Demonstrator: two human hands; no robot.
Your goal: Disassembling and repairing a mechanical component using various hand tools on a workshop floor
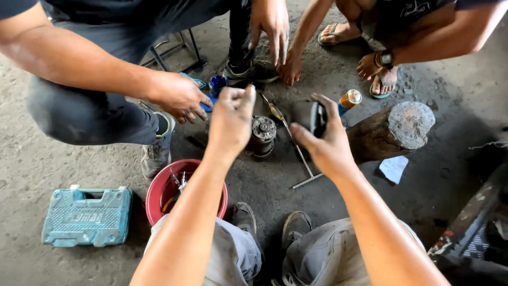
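Red bucket (159,190), teal tool case (87,216), log (391,132) beside hands (231,117)

The floor (423,212) is crowded in the middle. Around the round metal part (263,135) stand a T-shaped wrench (296,151) just to its right, a thick log (391,132) further right, and a red bucket (165,185) near its lower left. A spray can (349,99) lies between the log and the right hand (325,143). Other people's hands (180,98) and feet close off the far side. The left hand (231,119) hovers beside the metal part, perhaps touching it. Open floor lies to the right below the log and left above the blue case (87,215).
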